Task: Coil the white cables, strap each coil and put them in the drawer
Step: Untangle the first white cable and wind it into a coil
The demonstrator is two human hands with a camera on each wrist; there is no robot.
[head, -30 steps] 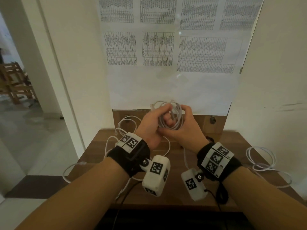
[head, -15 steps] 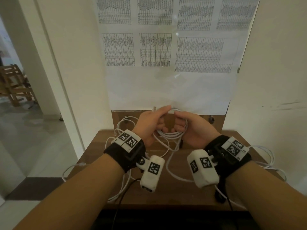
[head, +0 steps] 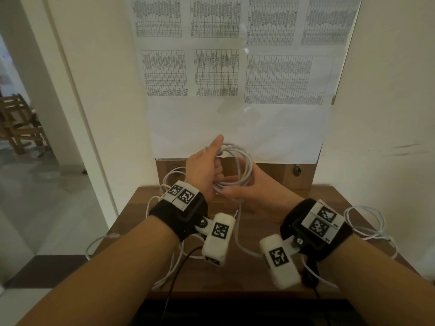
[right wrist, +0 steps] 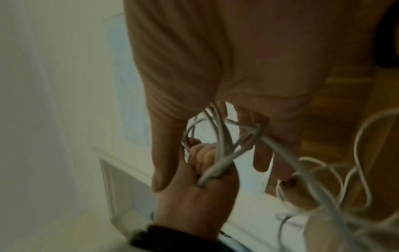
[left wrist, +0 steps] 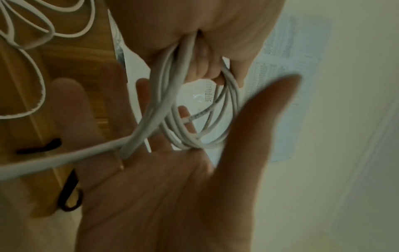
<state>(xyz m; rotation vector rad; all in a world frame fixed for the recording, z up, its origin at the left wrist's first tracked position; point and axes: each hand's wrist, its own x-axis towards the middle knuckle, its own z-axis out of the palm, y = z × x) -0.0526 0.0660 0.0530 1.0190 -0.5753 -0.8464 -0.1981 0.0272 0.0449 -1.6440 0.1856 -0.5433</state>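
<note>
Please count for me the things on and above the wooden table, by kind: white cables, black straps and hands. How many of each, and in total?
White cables: 3 (the coil, a loose left cable, a loose right cable)
Black straps: 2 (a flat strap, a looped strap)
Hands: 2 (the left hand grips the coil, the right hand lies open under it)
Total: 7

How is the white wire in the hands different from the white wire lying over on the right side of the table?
The held cable is wound into a tight round coil, lifted off the table; the loose cable sprawls in wide, messy loops on the wood. The left hand grips the held cable, the right hand open beside it; nothing touches the loose cable. Both are thin and white, with no strap.
</note>
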